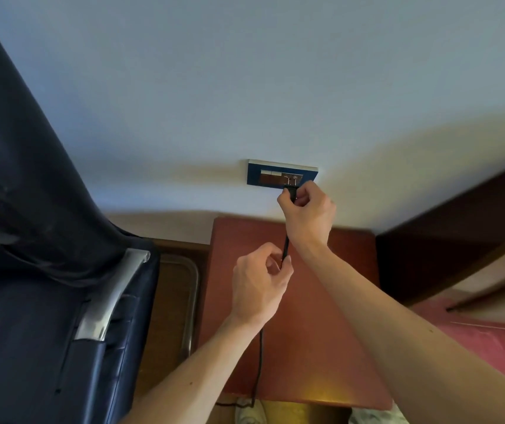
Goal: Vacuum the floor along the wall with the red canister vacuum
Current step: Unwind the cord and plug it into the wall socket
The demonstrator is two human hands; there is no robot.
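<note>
Partly hidden: plug (290, 192) in right hand (308, 214) | socket (282, 176) (reflective, unclear)

No red canister anywhere in this view, only its power lead shows. The plug (290, 192) is small and black, sitting right at the lower edge of the blue wall socket plate (282, 174), up against the outlet on the plate's right half; whether the prongs are fully in is too hard to tell. The black cord (285, 247) drops straight down from the plug, passes over the reddish-brown bench (337, 332) by the wall, then hangs slack as a thin line running down towards the bench's near edge, where it curls off onto the floor.
</note>
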